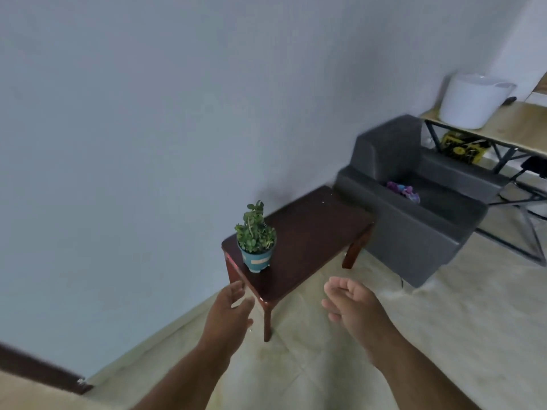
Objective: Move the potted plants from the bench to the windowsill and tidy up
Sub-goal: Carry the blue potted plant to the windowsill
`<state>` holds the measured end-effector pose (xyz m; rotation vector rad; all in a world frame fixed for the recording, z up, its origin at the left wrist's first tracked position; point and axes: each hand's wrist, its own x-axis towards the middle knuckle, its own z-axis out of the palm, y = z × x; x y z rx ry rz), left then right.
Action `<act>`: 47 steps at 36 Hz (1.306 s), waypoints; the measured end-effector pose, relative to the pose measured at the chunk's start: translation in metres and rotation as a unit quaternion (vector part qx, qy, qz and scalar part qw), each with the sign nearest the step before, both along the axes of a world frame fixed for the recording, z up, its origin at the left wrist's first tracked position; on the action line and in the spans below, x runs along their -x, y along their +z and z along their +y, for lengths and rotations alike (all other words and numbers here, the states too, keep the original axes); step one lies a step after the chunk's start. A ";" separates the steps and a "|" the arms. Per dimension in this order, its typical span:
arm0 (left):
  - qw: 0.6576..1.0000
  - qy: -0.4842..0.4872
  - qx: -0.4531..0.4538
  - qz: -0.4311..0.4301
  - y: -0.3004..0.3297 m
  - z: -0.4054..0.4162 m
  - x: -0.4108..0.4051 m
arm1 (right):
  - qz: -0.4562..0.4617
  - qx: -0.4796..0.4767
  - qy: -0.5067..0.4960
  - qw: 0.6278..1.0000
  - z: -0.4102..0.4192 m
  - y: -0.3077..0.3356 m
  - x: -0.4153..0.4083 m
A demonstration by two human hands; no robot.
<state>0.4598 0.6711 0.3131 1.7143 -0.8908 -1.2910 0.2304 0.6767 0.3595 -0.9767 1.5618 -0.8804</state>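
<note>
One small green plant in a blue pot [256,253] stands upright on the near left end of a dark wooden bench [310,232] by the wall. My left hand [231,315] is stretched out below the pot, fingers apart, holding nothing, at the bench's near corner. My right hand [352,306] hovers to the right of that corner, palm turned inward, fingers loosely spread and empty. Neither hand touches the pot. No windowsill is in view.
A grey armchair [414,220] with a purple cloth [404,190] on its seat stands right of the bench. Behind it, a light table on black legs [509,128] carries a white bucket [470,99]. A dark door edge [44,371] sits at lower left. Pale tiled floor lies below.
</note>
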 end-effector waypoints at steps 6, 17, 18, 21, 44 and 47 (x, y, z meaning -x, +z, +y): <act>0.999 0.045 0.001 -0.003 -0.006 -0.044 0.049 | 0.004 -0.005 0.042 0.999 -0.069 -0.007 0.052; 0.993 0.108 -0.038 0.000 -0.052 -0.112 0.059 | 0.002 -0.051 0.090 0.995 -0.186 -0.046 0.063; 0.992 0.116 -0.042 0.001 -0.059 -0.120 0.057 | 0.005 -0.058 0.097 0.994 -0.196 -0.051 0.061; 0.990 0.133 -0.049 0.012 -0.082 -0.146 0.052 | 0.034 -0.068 0.120 0.990 -0.228 -0.064 0.058; 0.939 0.297 -0.144 0.101 -0.208 -0.284 0.077 | 0.107 -0.153 0.314 0.931 -0.439 -0.190 0.020; 0.923 0.339 -0.137 0.120 -0.227 -0.301 0.081 | 0.099 -0.166 0.343 0.919 -0.466 -0.220 0.009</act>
